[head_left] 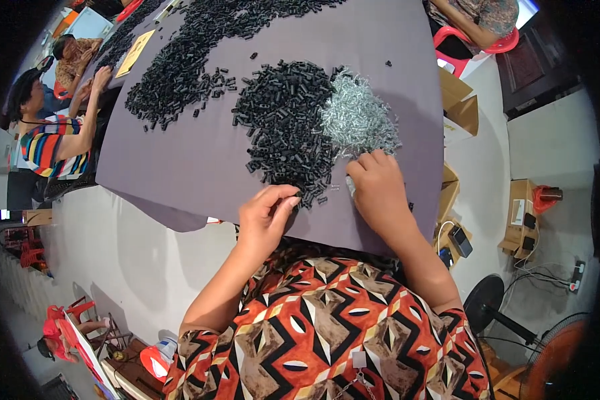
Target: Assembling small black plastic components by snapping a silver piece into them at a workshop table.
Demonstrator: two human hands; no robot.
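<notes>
My left hand (267, 215) is at the near edge of a heap of small black cylindrical pieces (283, 113). Its thumb and forefinger are pinched together around what looks like one small black piece. To the right, touching that heap, lies a pile of small clear, shiny pieces (359, 117). My right hand (380, 190) rests at this pile's near edge, back of the hand up and fingers curled under. Something pale shows beside its thumb, but what the fingers hold is hidden. A few loose clear pieces (335, 187) lie between my hands.
More black pieces (173, 73) spread over the far left of the purple-grey tabletop (200, 157). At the left side sits a person in a striped top (57, 147); another sits at the far right. Cardboard boxes (457, 107) and a fan (560, 357) stand to the right.
</notes>
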